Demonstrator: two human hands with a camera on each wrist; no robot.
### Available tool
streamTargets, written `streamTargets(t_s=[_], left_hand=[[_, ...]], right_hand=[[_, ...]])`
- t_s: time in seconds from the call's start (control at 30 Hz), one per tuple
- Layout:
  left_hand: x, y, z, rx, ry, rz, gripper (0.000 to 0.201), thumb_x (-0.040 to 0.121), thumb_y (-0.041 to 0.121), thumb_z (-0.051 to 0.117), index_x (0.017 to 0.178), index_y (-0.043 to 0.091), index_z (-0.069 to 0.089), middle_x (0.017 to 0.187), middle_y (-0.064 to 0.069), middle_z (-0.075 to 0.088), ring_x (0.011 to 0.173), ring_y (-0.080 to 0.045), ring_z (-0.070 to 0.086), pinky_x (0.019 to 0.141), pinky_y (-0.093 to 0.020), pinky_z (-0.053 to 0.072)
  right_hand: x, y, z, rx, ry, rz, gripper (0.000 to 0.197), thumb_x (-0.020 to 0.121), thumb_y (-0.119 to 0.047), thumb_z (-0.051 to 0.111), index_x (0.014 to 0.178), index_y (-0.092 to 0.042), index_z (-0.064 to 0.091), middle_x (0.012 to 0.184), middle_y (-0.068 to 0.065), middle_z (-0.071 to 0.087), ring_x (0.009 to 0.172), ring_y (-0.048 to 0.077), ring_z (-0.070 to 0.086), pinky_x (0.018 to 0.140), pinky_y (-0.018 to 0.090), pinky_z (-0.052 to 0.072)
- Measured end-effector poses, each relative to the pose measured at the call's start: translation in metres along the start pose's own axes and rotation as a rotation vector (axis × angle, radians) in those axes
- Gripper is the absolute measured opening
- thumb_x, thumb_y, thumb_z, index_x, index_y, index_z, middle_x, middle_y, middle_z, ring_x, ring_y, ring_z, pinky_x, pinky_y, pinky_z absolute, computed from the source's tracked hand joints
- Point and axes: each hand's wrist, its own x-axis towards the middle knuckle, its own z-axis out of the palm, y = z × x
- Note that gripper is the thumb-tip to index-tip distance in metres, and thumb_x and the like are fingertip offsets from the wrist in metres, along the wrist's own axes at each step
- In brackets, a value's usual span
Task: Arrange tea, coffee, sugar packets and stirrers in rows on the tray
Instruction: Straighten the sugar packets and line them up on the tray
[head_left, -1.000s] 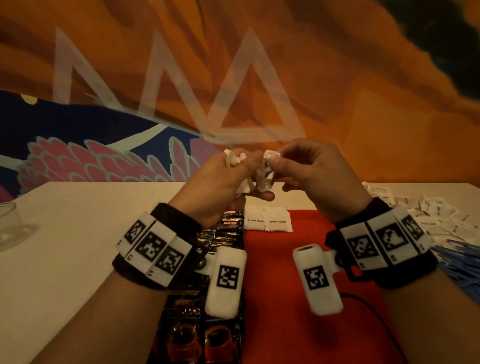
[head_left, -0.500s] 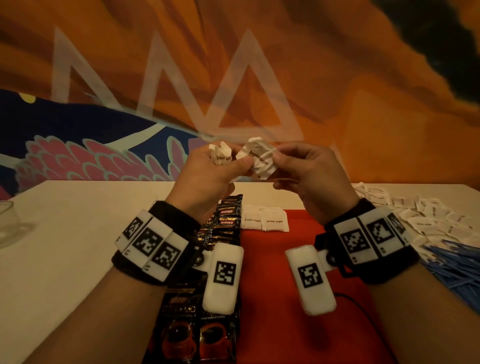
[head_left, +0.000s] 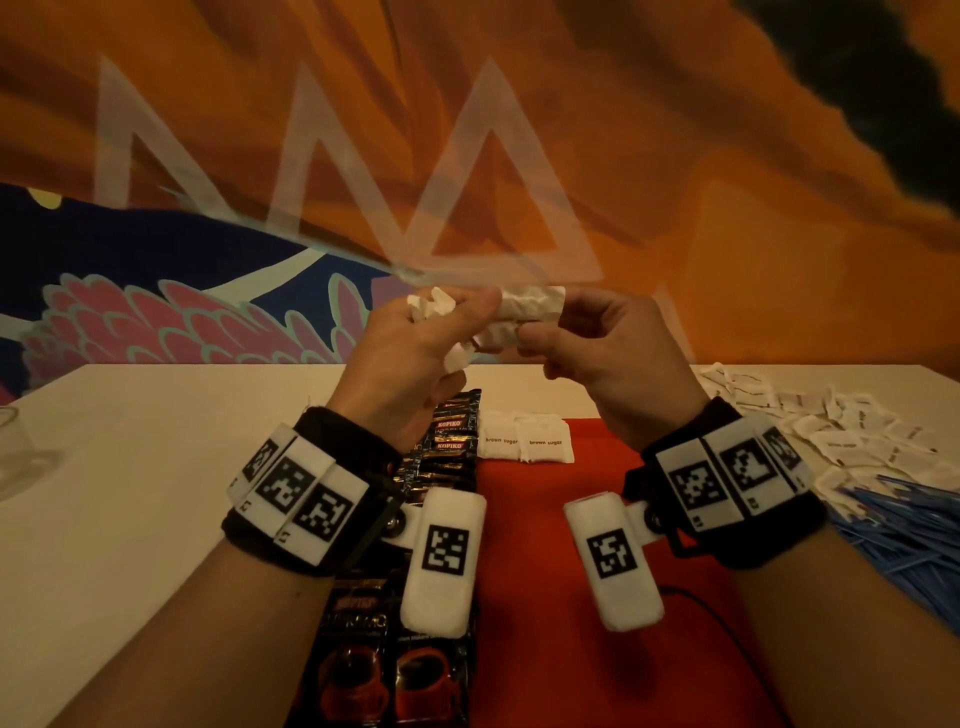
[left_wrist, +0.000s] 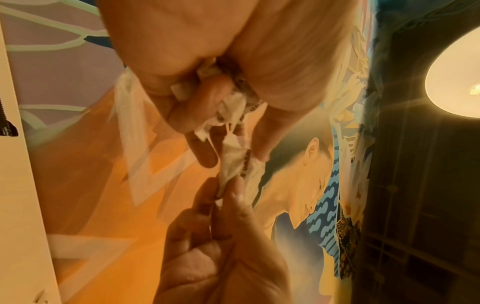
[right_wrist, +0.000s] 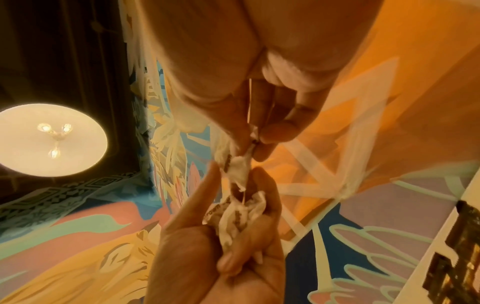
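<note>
Both hands are raised above the table. My left hand (head_left: 467, 317) grips a crumpled bunch of white sugar packets (head_left: 431, 306) in its curled fingers. One sugar packet (head_left: 530, 306) is stretched between the hands: the left thumb pinches one end and my right hand (head_left: 540, 332) pinches the other. The left wrist view shows the bunch (left_wrist: 231, 109) and the stretched packet (left_wrist: 241, 164). In the right wrist view the same packet (right_wrist: 239, 164) hangs from the right fingertips. Two brown sugar packets (head_left: 524, 441) lie side by side at the far edge of the red tray (head_left: 571, 571).
A row of dark coffee sachets (head_left: 447, 441) runs down the tray's left side. Loose sugar packets (head_left: 857, 441) lie in a pile on the table at the right, with blue stirrers (head_left: 914, 525) in front of them. A glass (head_left: 15, 447) stands at the far left.
The right hand has drawn one crumpled packet out from the left hand's bunch. It is now pulled out flat between the two hands, which have moved slightly apart.
</note>
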Motion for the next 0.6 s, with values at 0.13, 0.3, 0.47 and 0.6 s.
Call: streamTargets(t_s=[0.13,0.3,0.47,0.6], left_hand=[[0.003,-0.004,-0.001,0.111,0.099,0.123,0.012,0.092,0.014,0.065,0.082,0.018,0.070,0.080,-0.003,0.070,0.066,-0.012,0.066,0.048,-0.018,0.045],[0.006,-0.010,-0.002,0.293,0.190,0.317,0.011,0.091,0.018,0.071,0.081,0.020,0.066,0.085,-0.010,0.071,0.087,-0.032,0.070,0.077,-0.051,0.059],[0.008,-0.010,-0.005,0.311,0.194,0.314,0.017,0.088,0.016,0.074,0.080,0.020,0.059,0.084,-0.013,0.068,0.083,-0.028,0.070,0.073,-0.050,0.058],[0.012,-0.004,-0.011,0.274,0.239,0.288,0.016,0.091,0.018,0.071,0.083,0.019,0.058,0.074,-0.002,0.065,0.065,-0.014,0.063,0.051,-0.018,0.045]], right_hand=[[0.000,0.001,-0.004,-0.014,-0.050,0.043,0.017,0.085,-0.005,0.070,0.100,0.000,0.068,0.083,0.011,0.071,0.066,0.013,0.064,0.057,0.026,0.048],[-0.001,0.001,-0.005,-0.016,-0.025,0.065,0.016,0.086,-0.014,0.070,0.091,0.001,0.069,0.075,0.006,0.069,0.067,0.014,0.066,0.058,0.027,0.049],[-0.004,0.000,-0.008,-0.090,-0.067,0.071,0.005,0.084,-0.006,0.072,0.085,-0.004,0.068,0.072,0.005,0.070,0.063,0.012,0.065,0.058,0.026,0.052],[0.000,0.011,-0.017,-0.161,-0.046,0.185,0.014,0.081,-0.004,0.074,0.083,-0.010,0.062,0.068,0.005,0.070,0.060,0.014,0.067,0.055,0.025,0.053]])
